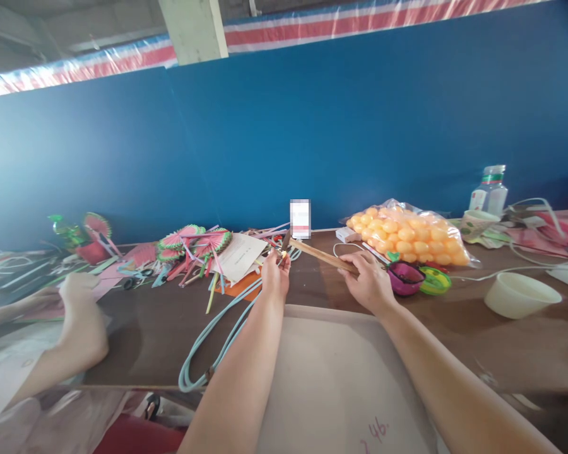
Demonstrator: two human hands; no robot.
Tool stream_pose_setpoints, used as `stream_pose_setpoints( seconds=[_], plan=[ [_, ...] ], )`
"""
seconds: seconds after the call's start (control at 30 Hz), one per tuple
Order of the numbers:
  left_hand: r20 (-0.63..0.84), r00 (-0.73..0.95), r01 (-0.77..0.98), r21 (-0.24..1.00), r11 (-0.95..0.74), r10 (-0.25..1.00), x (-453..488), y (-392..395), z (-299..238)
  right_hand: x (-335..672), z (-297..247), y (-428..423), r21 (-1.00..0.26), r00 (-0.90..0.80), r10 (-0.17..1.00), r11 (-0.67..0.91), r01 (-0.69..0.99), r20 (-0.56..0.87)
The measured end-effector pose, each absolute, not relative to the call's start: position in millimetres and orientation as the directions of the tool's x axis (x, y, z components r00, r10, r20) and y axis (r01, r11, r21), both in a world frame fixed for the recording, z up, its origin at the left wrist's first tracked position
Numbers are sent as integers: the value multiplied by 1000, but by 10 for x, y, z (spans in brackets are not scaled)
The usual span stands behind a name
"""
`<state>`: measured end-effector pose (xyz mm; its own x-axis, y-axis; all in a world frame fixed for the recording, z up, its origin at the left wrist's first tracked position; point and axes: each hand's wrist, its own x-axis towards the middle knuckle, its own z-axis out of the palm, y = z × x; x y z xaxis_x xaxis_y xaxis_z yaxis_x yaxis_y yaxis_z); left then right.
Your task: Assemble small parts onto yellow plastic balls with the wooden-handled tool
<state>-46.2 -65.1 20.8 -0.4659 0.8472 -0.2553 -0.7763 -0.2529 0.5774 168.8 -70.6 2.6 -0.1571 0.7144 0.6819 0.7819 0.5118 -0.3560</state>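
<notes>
Clutching wood-handled hammer (322, 255) w/ R hand (368, 279), L hand (275, 275) grasping sm. item (283, 255), blurred

Both bare arms (243, 366) stretch forward, left hand (275, 272) curled, right hand (365, 277) gripping, its back upward.

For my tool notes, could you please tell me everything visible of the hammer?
The hammer has a slim, light-brown handle, seemingly wooden, and a small, dark head. The right hand grips the handle's end; it slants leftward over the brown table. The head is close to the left hand; whether they touch is unclear.
</notes>
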Motion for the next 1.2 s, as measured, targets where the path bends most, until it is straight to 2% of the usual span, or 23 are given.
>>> stream_pose_setpoints(
  seconds=[0.17, 0.33, 0.9, 1.2],
  plan=[
    [-243, -473, -774, 573, -268, 847, -460, -667, 213, 1695, 30, -709, -373, -121, 688, 523, 766, 716],
    [-226, -465, -768, 585, -262, 856, -466, -669, 204, 1697, 24, -709, -345, -168, 705, 523, 780, 690],
    [-212, -470, -755, 599, -267, 857, -467, -668, 207, 1682, 29, -726, -337, -167, 690, 532, 777, 704],
    [-202, -484, -752, 593, -288, 851, -467, -659, 203, 1702, 71, -720, -435, -63, 696, 514, 739, 716]
  ],
)
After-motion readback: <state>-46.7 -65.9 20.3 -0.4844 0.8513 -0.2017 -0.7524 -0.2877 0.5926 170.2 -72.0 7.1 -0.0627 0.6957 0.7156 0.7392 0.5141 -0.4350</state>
